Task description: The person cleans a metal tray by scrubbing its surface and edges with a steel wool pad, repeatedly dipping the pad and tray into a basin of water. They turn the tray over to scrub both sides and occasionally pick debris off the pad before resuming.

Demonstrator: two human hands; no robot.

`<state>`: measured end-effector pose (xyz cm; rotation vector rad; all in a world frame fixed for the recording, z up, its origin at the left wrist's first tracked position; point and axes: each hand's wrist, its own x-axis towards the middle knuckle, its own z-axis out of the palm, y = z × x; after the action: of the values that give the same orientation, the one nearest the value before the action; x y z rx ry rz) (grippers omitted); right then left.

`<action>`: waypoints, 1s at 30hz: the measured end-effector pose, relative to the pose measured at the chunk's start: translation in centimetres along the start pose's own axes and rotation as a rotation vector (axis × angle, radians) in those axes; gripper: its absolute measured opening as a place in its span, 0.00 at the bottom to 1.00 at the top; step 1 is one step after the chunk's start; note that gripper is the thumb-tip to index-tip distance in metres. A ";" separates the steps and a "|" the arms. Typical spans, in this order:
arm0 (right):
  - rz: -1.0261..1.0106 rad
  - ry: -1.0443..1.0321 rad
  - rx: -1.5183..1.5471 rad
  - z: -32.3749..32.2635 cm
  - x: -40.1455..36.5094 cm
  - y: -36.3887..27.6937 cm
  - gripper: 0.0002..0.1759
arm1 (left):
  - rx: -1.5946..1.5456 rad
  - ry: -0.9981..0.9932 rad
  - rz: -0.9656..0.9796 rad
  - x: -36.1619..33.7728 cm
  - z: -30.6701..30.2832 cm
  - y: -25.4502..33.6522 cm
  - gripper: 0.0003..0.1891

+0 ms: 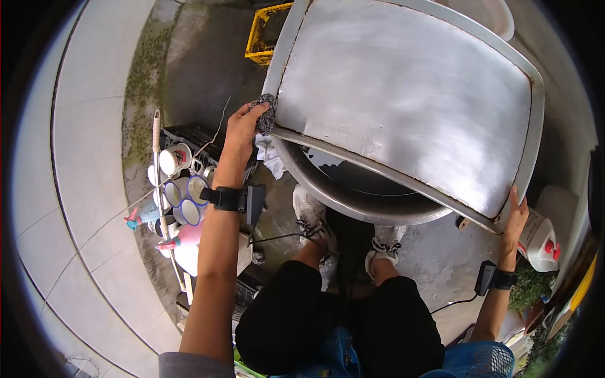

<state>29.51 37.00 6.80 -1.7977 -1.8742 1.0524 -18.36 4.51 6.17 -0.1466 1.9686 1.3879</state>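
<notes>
A large rectangular metal tray with a raised rim rests tilted over a round metal basin, whose inside shows dark liquid. My left hand is closed on a grey metal scouring pad, which touches the tray's left rim near its lower left corner. With fingers wrapped on the edge, my right hand grips the tray's lower right corner. Brownish lines run along the seam between the tray's flat face and its rim.
A yellow crate stands behind the tray's left side. Cups, a white bucket and spray bottles lie left of my left arm. A white jug with a red cap is at the right. My shoes are below the basin.
</notes>
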 end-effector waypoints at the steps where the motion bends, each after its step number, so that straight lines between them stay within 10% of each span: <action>1: -0.015 0.015 0.014 -0.6 0.2 0.2 0.30 | 0.001 0.002 -0.004 -0.1 0.2 0.0 0.11; 22: -0.336 0.364 -0.045 -4.9 2.0 -1.0 0.26 | -0.097 -0.315 -0.204 5.2 7.3 -3.2 0.27; 30: -0.162 0.259 0.057 -4.8 1.5 -0.2 0.29 | -0.172 -0.296 -0.112 2.2 3.1 -0.3 0.09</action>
<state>32.46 39.80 9.79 -1.6317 -1.7787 0.7674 -18.37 7.67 4.03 -0.1205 1.5766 1.4167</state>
